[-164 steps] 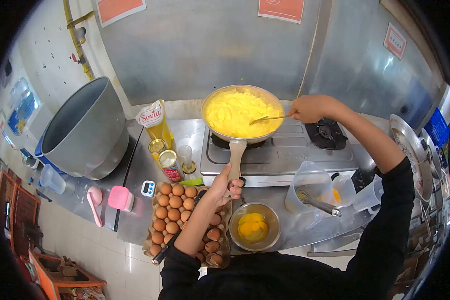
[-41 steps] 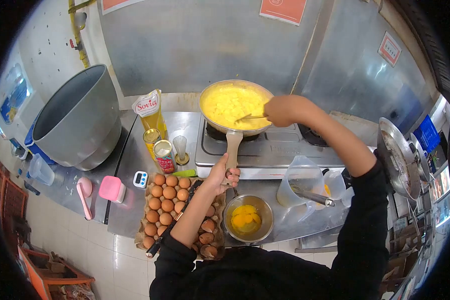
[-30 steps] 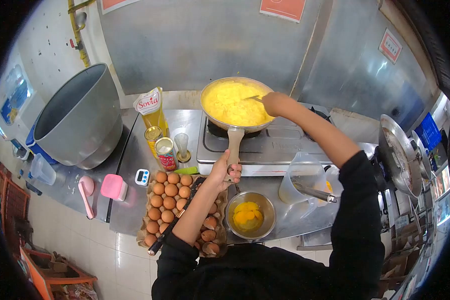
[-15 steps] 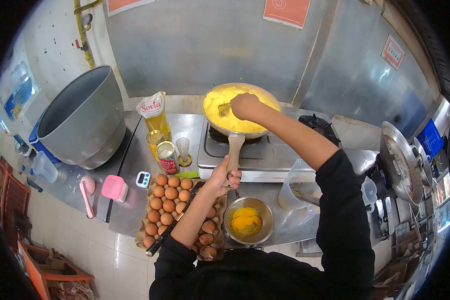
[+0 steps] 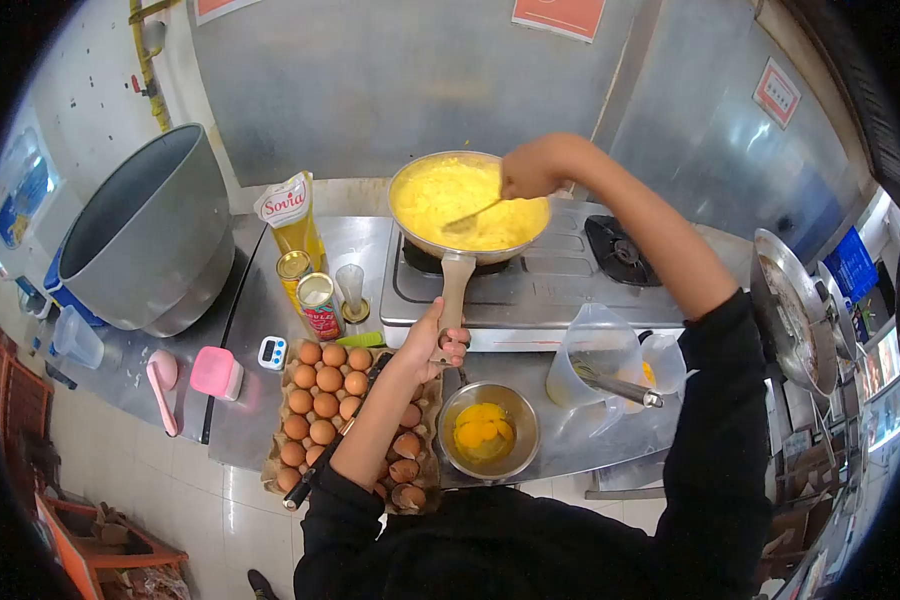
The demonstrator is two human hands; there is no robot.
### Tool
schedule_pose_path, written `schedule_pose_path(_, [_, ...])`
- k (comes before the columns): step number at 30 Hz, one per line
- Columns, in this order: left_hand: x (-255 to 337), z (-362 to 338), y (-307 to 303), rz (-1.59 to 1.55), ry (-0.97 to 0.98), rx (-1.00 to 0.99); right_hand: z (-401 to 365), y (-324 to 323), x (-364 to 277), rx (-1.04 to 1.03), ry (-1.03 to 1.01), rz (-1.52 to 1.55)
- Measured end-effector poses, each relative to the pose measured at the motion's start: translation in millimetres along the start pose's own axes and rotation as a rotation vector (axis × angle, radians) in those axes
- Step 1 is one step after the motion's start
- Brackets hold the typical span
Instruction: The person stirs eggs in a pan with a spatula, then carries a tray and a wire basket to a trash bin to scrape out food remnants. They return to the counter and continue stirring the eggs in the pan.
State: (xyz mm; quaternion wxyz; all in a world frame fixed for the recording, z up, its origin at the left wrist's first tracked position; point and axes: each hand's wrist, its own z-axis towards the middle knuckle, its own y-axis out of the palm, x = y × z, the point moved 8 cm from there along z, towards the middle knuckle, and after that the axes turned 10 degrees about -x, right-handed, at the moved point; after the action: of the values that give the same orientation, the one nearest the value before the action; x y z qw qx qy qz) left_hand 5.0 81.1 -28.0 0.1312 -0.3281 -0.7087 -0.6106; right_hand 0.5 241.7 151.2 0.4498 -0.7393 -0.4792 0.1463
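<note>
My left hand [image 5: 433,345] is wrapped round the beige handle [image 5: 456,290] of a frying pan [image 5: 410,232] on the left burner of the stove. Yellow scrambled egg [image 5: 440,190] fills the pan. In my right hand [image 5: 538,168], above the pan's right rim, is a spoon [image 5: 465,222] whose head rests in the egg. Below the handle, a steel bowl [image 5: 532,440] holds raw yolks [image 5: 483,430]. An egg carton [image 5: 270,470] with several brown eggs [image 5: 327,379] lies under my left forearm.
An oil pouch [image 5: 292,215], two cans [image 5: 319,305] and a small glass [image 5: 351,287] stand left of the stove [image 5: 560,262]. A large grey pot [image 5: 150,230], pink container [image 5: 215,372] and timer [image 5: 272,352] are further left. A plastic jug [image 5: 595,350] with a whisk stands right.
My right hand has moved right and up, away from over the egg, and the spoon now lies at a lower slant. My left hand still grips the handle. The view has shifted slightly.
</note>
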Motion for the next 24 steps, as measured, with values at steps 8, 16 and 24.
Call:
schedule_pose_path(8, [-5.2,6.7,-5.2,-0.065,0.052,0.02,38.7,30.5,-34.6,0.472,0.133,-0.002])
schedule_pose_path(16, [-0.7,4.1,-5.3,-0.063,0.062,-0.014,-27.5,2.4,11.9,-0.002,0.149,-0.141])
schedule_pose_path(24, [-5.1,3.3,0.0,-0.085,0.054,0.038,10.7,-8.1,-51.0,0.247,-0.034,-0.159])
